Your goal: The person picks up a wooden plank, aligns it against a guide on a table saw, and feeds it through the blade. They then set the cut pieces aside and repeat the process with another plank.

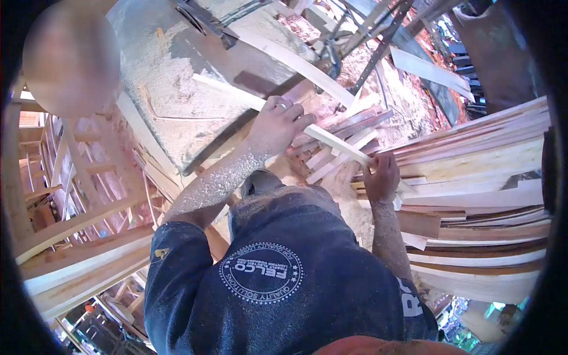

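A long, narrow wooden strip (338, 144) runs slantwise in front of me, from the sawdust-covered tabletop (155, 97) down towards my right side. My left hand (278, 123), with a ring on one finger, is closed over the middle of the strip. Near the strip's lower right end, my right hand (383, 176) grips it between thumb and fingers. Sawdust clings to both forearms. The strip's far end lies over the tabletop. Beyond it, a wider pale board (296, 62) slants across the same surface.
Stacked planks (473, 157) rise close on my right. Offcuts (340, 155) lie jumbled beyond my hands. Long timbers (89, 260) and wooden frames (71, 160) stand on the left. A person (71, 59) is at the upper left. Metal bars (384, 47) cross the far side.
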`<state>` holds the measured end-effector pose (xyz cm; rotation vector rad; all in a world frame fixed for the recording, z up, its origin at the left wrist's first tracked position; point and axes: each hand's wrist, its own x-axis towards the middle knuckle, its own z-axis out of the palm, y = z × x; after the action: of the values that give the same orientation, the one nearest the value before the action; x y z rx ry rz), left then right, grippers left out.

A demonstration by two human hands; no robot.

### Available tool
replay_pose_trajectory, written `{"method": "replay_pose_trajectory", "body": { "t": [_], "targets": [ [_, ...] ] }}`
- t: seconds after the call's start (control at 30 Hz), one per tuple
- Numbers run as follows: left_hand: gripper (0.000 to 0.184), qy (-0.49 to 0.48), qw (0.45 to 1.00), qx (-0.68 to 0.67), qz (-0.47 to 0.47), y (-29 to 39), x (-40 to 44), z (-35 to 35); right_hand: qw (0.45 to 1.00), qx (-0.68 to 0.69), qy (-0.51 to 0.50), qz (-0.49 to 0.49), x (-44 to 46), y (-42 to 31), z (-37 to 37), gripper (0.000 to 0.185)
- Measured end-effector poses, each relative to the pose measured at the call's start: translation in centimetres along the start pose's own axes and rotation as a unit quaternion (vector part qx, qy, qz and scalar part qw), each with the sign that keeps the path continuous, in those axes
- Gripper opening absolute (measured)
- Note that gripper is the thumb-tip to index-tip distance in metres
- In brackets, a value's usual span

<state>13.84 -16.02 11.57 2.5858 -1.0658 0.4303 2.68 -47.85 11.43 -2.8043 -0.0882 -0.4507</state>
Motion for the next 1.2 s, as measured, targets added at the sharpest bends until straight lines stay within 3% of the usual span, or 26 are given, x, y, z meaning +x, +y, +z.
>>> {"method": "replay_pose_trajectory", "body": {
  "t": [0.07, 0.2, 0.4, 0.47, 0.53, 0.6, 0.7, 0.73, 0.77, 0.83, 0.87, 0.9, 1.0, 1.1, 1.2],
  "targets": [
    [0.028, 0.045, 0.999, 0.001, -0.006, -2.3, -0.9, -1.1, 0.999, -0.037, 0.034, 0.005, 1.1, -3.0, 1.1, 0.029],
    [0.029, -0.028, 0.998, -0.041, -0.047, -5.5, -1.9, -1.6, 0.989, -0.119, 0.084, -0.010, 2.3, -6.5, 2.5, 0.020],
    [0.061, -0.097, 0.983, -0.148, -0.050, -5.5, -0.6, -5.5, 0.972, -0.193, 0.135, 0.003, 4.6, -7.6, -1.0, 0.026],
    [0.070, -0.056, 0.978, -0.191, -0.055, -5.5, 0.2, -6.0, 0.953, -0.236, 0.191, -0.001, 6.9, -8.3, -3.4, 0.030],
    [0.074, 0.012, 0.964, -0.250, -0.088, -5.3, 1.2, -5.9, 0.920, -0.236, 0.312, 0.032, 8.9, -10.4, -6.1, 0.035],
    [0.075, 0.105, 0.930, -0.321, -0.144, -4.6, 2.8, -5.8, 0.925, -0.141, 0.353, -0.030, 10.1, -10.8, -8.7, 0.042],
    [0.068, 0.171, 0.855, -0.415, -0.261, -2.1, 5.3, -6.0, 0.979, 0.152, 0.136, 0.001, 9.8, -10.7, -7.4, 0.054],
    [0.060, 0.199, 0.835, -0.437, -0.270, -1.1, 5.9, -5.7, 0.984, 0.170, 0.054, 0.000, 9.0, -10.4, -5.9, 0.069],
    [0.053, 0.227, 0.814, -0.458, -0.277, 0.0, 6.5, -5.3, 0.981, 0.176, 0.027, -0.080, 7.9, -8.8, -2.5, 0.084],
    [0.044, 0.250, 0.790, -0.478, -0.293, 1.9, 6.4, -2.4, 0.961, 0.236, -0.105, -0.100, 5.7, -9.4, 0.2, 0.095],
    [0.040, 0.261, 0.777, -0.487, -0.303, 2.7, 6.1, -0.1, 0.942, 0.284, -0.171, -0.055, 3.9, -9.0, 1.3, 0.094],
    [0.032, 0.285, 0.724, -0.527, -0.342, 3.4, 5.6, 3.0, 0.951, 0.241, -0.192, -0.033, 2.7, -8.5, 1.5, 0.084],
    [0.041, 0.155, 0.674, -0.526, -0.496, 5.6, 2.2, 4.5, 0.932, 0.255, -0.256, -0.025, -2.2, -2.9, 4.7, 0.069],
    [0.061, 0.055, 0.577, -0.576, -0.577, 6.9, -0.6, 7.2, 0.902, 0.226, -0.364, 0.046, -4.5, -2.1, 3.8, 0.057],
    [0.065, 0.132, 0.593, -0.569, -0.554, 6.7, -2.0, 9.7, 0.894, 0.269, -0.358, 0.038, -5.8, -0.8, 5.6, 0.055]
  ]
}}
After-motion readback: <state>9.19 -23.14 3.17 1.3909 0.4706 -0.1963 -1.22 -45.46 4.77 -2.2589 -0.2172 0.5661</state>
